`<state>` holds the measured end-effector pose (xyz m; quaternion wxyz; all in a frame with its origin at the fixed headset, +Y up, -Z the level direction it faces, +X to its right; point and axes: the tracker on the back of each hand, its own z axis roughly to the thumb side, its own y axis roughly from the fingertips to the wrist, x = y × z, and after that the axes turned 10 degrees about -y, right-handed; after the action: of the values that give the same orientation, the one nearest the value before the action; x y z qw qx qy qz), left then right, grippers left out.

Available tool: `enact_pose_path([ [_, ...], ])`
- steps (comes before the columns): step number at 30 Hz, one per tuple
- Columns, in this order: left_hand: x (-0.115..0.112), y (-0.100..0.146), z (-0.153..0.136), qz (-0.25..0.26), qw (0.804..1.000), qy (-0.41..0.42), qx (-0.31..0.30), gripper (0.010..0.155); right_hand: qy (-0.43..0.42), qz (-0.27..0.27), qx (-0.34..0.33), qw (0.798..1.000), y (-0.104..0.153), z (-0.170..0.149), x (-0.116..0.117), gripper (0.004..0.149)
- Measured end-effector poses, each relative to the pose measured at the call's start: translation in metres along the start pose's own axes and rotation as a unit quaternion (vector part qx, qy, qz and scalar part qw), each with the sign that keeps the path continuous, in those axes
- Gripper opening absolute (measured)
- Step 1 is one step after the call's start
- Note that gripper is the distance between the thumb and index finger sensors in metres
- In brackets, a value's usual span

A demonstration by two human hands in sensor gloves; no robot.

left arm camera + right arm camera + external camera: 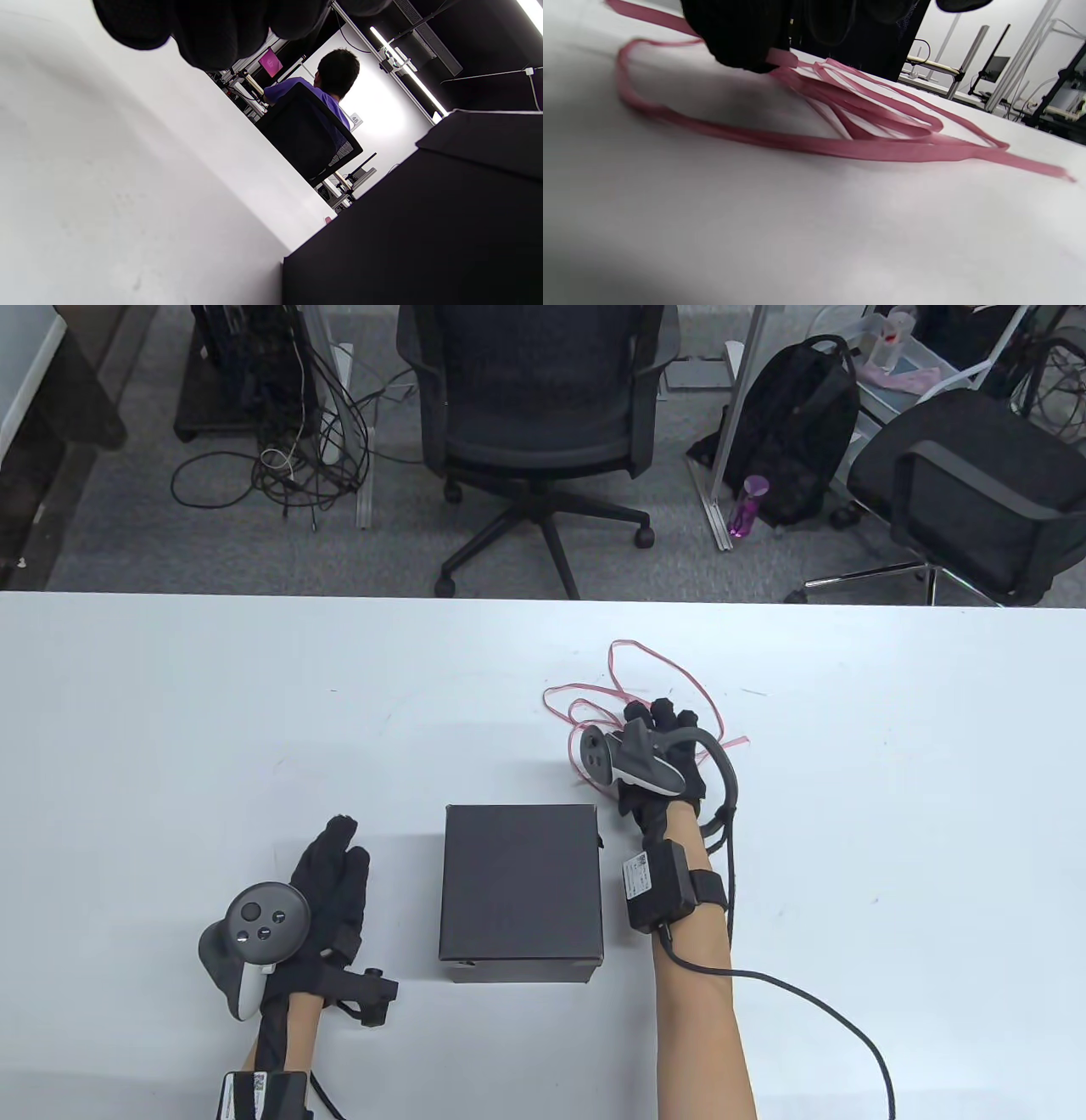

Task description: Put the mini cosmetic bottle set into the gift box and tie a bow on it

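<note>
The black gift box [519, 882] sits with its lid on, near the table's front middle; its dark side fills the lower right of the left wrist view [424, 220]. No cosmetic bottles show in any view. A thin pink ribbon [679, 666] lies in loose loops behind and to the right of the box. My right hand [657, 725] is on top of those loops, fingers curled down. In the right wrist view its fingertips [738, 38] pinch a strand of the ribbon [865, 148]. My left hand [335, 869] lies left of the box with straight fingers [212, 29], holding nothing.
The white table [170, 712] stretches wide on both sides. A cable [814, 1001] trails from my right wrist across the table's front right. Office chairs [543, 415] and a backpack [797, 432] stand on the floor beyond the far edge. A seated person [326, 93] shows in the distance.
</note>
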<state>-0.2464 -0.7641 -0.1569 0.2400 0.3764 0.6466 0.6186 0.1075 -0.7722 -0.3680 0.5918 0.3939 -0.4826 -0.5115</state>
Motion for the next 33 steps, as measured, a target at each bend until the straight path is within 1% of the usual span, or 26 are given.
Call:
enact_pose_path([
  [3, 0.000, -0.001, 0.000, 0.000, 1.000, 0.005, -0.003, 0.061, -0.107, -0.020, -0.010, 0.994, 0.015, -0.012, -0.015, 0.038],
  [4, 0.000, -0.001, 0.001, 0.000, 1.000, 0.007, -0.005, 0.061, -0.150, -0.042, -0.022, 0.988, 0.026, -0.017, -0.024, 0.037],
  [6, 0.000, -0.001, 0.002, 0.002, 1.000, 0.011, -0.010, 0.061, -0.231, -0.110, -0.043, 0.966, 0.047, -0.027, -0.038, 0.034],
  [7, 0.000, -0.001, 0.004, 0.002, 1.000, 0.013, -0.014, 0.061, -0.284, -0.135, -0.044, 0.948, 0.059, -0.032, -0.044, 0.033],
  [8, 0.000, -0.001, 0.005, 0.002, 1.000, 0.014, -0.016, 0.061, -0.323, -0.140, -0.044, 0.935, 0.069, -0.036, -0.048, 0.033],
  [9, 0.001, -0.001, 0.007, 0.003, 1.000, 0.015, -0.021, 0.061, -0.381, -0.147, -0.048, 0.912, 0.083, -0.041, -0.052, 0.032],
  [10, 0.001, 0.000, 0.008, 0.003, 1.000, 0.017, -0.023, 0.061, -0.414, -0.154, -0.054, 0.896, 0.091, -0.044, -0.055, 0.032],
  [12, 0.003, 0.001, 0.010, 0.010, 0.999, 0.022, -0.029, 0.060, -0.500, -0.179, -0.070, 0.845, 0.116, -0.050, -0.059, 0.032],
  [13, 0.004, 0.001, 0.010, 0.011, 0.999, 0.024, -0.031, 0.061, -0.524, -0.186, -0.078, 0.828, 0.126, -0.051, -0.060, 0.032],
  [14, 0.006, 0.002, 0.011, 0.013, 0.999, 0.028, -0.032, 0.060, -0.559, -0.198, -0.087, 0.801, 0.140, -0.051, -0.060, 0.032],
  [15, 0.007, 0.002, 0.011, 0.015, 0.999, 0.032, -0.033, 0.060, -0.579, -0.205, -0.092, 0.784, 0.148, -0.051, -0.060, 0.032],
  [19, 0.012, 0.002, 0.013, 0.028, 0.997, 0.057, -0.037, 0.060, -0.670, -0.246, -0.130, 0.688, 0.183, -0.048, -0.057, 0.033],
  [20, 0.013, 0.002, 0.014, 0.029, 0.997, 0.061, -0.040, 0.060, -0.680, -0.252, -0.135, 0.675, 0.187, -0.047, -0.056, 0.033],
  [21, 0.014, 0.003, 0.016, 0.032, 0.996, 0.065, -0.043, 0.060, -0.696, -0.257, -0.142, 0.655, 0.191, -0.045, -0.055, 0.033],
  [22, 0.015, 0.003, 0.018, 0.034, 0.996, 0.068, -0.046, 0.060, -0.706, -0.259, -0.147, 0.642, 0.192, -0.044, -0.054, 0.033],
  [23, 0.015, 0.004, 0.020, 0.036, 0.995, 0.072, -0.053, 0.060, -0.716, -0.249, -0.156, 0.633, 0.193, -0.042, -0.056, 0.033],
  [24, 0.016, 0.004, 0.023, 0.035, 0.995, 0.073, -0.058, 0.060, -0.722, -0.231, -0.169, 0.630, 0.194, -0.040, -0.056, 0.034],
  [25, 0.017, 0.005, 0.024, 0.035, 0.995, 0.073, -0.061, 0.060, -0.729, -0.220, -0.181, 0.622, 0.194, -0.039, -0.057, 0.036],
  [26, 0.017, 0.005, 0.027, 0.036, 0.994, 0.074, -0.067, 0.060, -0.741, -0.206, -0.193, 0.609, 0.194, -0.036, -0.059, 0.037],
  [28, 0.018, 0.006, 0.030, 0.037, 0.994, 0.075, -0.074, 0.060, -0.755, -0.196, -0.204, 0.591, 0.192, -0.032, -0.060, 0.039],
  [30, 0.019, 0.007, 0.033, 0.038, 0.993, 0.079, -0.080, 0.060, -0.759, -0.179, -0.196, 0.594, 0.192, -0.029, -0.060, 0.039],
  [31, 0.020, 0.008, 0.035, 0.038, 0.992, 0.081, -0.084, 0.060, -0.751, -0.172, -0.192, 0.608, 0.192, -0.027, -0.060, 0.039],
  [32, 0.021, 0.008, 0.037, 0.039, 0.992, 0.084, -0.088, 0.060, -0.736, -0.167, -0.188, 0.628, 0.192, -0.025, -0.062, 0.039],
  [33, 0.022, 0.009, 0.039, 0.040, 0.991, 0.087, -0.091, 0.060, -0.724, -0.166, -0.184, 0.643, 0.193, -0.023, -0.063, 0.040],
])
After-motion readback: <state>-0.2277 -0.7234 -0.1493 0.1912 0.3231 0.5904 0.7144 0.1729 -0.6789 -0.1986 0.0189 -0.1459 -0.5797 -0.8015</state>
